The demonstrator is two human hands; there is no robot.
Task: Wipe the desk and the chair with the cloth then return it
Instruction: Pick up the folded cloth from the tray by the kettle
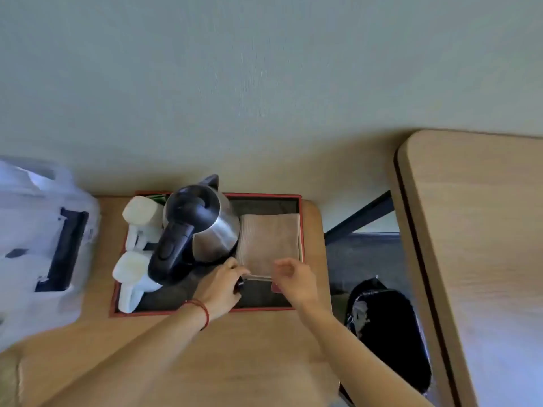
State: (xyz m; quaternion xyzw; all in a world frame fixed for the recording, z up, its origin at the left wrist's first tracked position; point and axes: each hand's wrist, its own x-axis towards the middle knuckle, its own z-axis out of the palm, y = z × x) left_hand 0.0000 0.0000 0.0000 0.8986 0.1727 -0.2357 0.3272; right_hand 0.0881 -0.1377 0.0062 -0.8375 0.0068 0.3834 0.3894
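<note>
A folded beige cloth (pixel 269 243) lies flat in the right part of a red-rimmed dark tray (pixel 264 309) on a small wooden surface (pixel 264 348). My left hand (pixel 219 286), with a red cord at the wrist, pinches the cloth's near left corner. My right hand (pixel 293 279) is at the near right corner with curled fingers touching the cloth's edge. A larger wooden desk top (pixel 476 245) fills the right side. No chair is visible.
A steel kettle with a black handle (pixel 199 227) stands in the tray, touching the cloth's left edge. White cups (pixel 138 251) sit at the tray's left. A white plastic-wrapped appliance (pixel 38 239) is far left. A black-lined bin (pixel 388 333) stands between the two surfaces.
</note>
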